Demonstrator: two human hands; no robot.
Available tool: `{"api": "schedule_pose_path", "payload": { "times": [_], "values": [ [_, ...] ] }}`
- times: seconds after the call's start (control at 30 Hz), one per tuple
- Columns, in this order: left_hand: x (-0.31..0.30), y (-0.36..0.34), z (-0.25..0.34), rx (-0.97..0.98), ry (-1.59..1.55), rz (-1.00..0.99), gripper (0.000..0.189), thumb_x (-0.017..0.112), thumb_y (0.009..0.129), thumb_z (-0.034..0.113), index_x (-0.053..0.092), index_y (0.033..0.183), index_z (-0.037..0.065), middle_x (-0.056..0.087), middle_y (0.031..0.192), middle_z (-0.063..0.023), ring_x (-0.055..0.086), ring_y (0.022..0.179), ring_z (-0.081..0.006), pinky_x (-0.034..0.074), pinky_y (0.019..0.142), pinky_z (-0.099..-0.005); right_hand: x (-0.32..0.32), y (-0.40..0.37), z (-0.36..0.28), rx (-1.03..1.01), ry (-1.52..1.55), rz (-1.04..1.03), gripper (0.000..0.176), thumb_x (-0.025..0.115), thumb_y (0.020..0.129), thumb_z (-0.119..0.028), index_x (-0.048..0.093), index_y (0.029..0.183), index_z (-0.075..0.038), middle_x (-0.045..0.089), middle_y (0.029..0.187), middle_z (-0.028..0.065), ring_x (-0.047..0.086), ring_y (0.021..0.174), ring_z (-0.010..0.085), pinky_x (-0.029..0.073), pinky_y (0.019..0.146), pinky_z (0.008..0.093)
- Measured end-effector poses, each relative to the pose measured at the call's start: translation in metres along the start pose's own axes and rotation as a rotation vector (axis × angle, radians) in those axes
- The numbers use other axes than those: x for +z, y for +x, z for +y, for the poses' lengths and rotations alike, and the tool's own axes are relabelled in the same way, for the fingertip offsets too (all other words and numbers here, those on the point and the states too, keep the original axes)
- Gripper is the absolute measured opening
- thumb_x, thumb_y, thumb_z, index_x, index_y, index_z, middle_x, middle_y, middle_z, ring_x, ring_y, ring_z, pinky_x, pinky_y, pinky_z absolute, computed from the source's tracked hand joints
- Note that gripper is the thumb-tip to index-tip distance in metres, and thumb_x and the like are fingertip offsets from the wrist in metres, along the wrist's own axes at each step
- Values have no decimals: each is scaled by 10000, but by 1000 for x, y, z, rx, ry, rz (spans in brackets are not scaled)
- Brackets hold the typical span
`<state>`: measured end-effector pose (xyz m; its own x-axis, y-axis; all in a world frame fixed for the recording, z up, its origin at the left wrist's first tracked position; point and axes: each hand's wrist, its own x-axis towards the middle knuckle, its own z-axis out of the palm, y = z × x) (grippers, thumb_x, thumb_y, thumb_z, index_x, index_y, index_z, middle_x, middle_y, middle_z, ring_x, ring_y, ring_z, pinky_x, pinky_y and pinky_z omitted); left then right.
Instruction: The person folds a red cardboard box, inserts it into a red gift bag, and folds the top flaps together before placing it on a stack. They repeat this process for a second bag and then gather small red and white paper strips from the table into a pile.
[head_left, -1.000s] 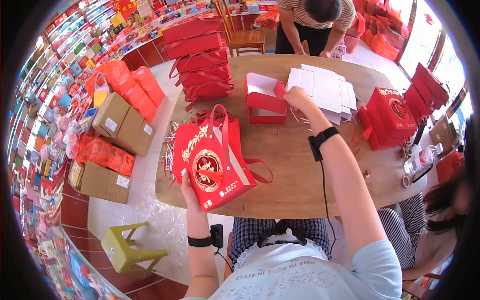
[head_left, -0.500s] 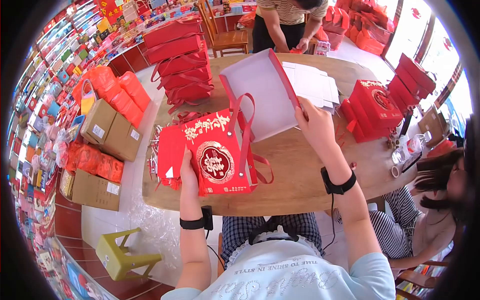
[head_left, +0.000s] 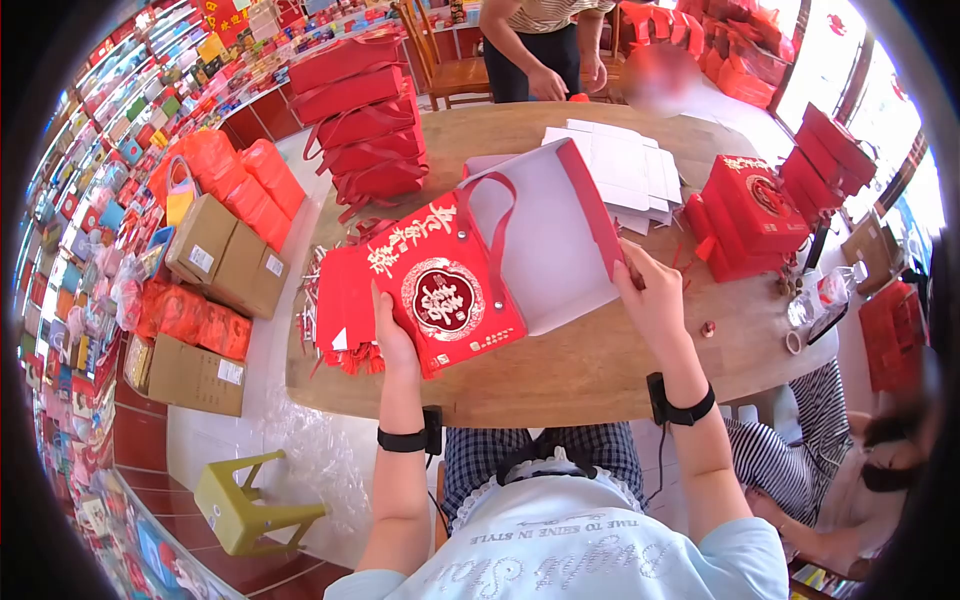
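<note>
My left hand grips the lower left side of a red gift bag with gold characters, a round emblem and a red ribbon handle. The bag is held tilted above the wooden table. My right hand has its fingers closed on the red right edge of an open box with a white inside. The box's left part lies behind the bag and its handle, so whether the two are joined is hidden. Left of the bag lie red folded pieces with tassels.
Stacked red bags stand at the back left, white flat cartons at the back. Red boxes and a tape roll are at the right. One person stands across; another sits at the right.
The box has moved down and right, closer against the bag, with my right hand lower. The bag has shifted slightly right and tilted more. The person across has moved left.
</note>
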<state>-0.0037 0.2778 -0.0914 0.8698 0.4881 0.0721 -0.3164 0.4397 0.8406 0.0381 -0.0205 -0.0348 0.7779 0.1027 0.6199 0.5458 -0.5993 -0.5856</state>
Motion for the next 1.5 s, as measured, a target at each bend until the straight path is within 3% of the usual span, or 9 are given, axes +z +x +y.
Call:
{"api": "schedule_pose_path", "payload": {
  "times": [0.63,0.8,0.9,1.1,1.17,1.3,1.37,1.43,1.5],
  "values": [
    [19,-13,-14,-11,2,-20,518,313,937,225,169,1382,3,384,1307,-133,411,1175,-200,334,989,-325,14,-4,-8,26,-122,-78,232,600,758,-106,623,986,-70,563,607,57,572,519,167,469,528,296],
    [32,-23,-24,162,258,-182,530,303,941,246,168,1369,-37,375,1304,-152,395,1177,-199,315,985,-315,26,3,-16,216,-334,-196,861,716,648,-228,234,1323,1,463,1137,174,518,1014,337,511,718,373],
    [48,-37,-26,199,289,-259,534,306,944,254,168,1374,-32,327,1341,-157,363,1211,-217,292,1005,-325,31,10,-23,205,-386,-70,903,723,648,-238,203,1343,11,446,1164,197,495,1053,364,505,731,388],
    [51,-46,-34,244,380,-286,547,290,955,283,145,1386,-21,258,1387,-165,312,1253,-235,254,1028,-338,35,7,-5,268,-301,47,728,571,832,-329,197,1359,7,492,1136,202,540,992,338,479,760,378],
    [52,-46,-37,266,424,-272,550,289,955,286,141,1387,-21,254,1390,-165,308,1256,-236,250,1030,-338,34,9,2,509,375,79,589,487,894,-311,271,1325,27,577,986,168,581,889,259,460,763,346],
    [65,-52,-39,241,406,-240,552,284,957,295,145,1386,-23,238,1400,-169,298,1262,-242,236,1037,-338,56,-7,-3,487,753,34,423,415,932,-275,418,1237,18,585,833,100,543,762,148,439,711,283],
    [66,-51,-40,281,413,-218,555,285,957,302,150,1384,-27,239,1400,-169,294,1264,-247,227,1040,-340,42,-10,-26,392,507,-48,383,456,915,-235,454,1220,-4,619,914,81,558,805,133,446,743,270],
    [62,-49,-33,246,450,-234,550,284,959,295,146,1383,-27,250,1395,-167,295,1264,-243,232,1038,-335,41,-13,-15,486,875,-125,390,516,886,-180,448,1237,-24,595,1058,87,555,916,136,442,805,264],
    [59,-45,-29,198,422,-190,532,287,960,284,164,1380,-18,299,1367,-158,329,1241,-228,260,1024,-323,28,-19,-7,400,745,-205,418,540,872,-161,432,1252,-26,562,1117,95,536,973,140,437,831,266]
  ]
}}
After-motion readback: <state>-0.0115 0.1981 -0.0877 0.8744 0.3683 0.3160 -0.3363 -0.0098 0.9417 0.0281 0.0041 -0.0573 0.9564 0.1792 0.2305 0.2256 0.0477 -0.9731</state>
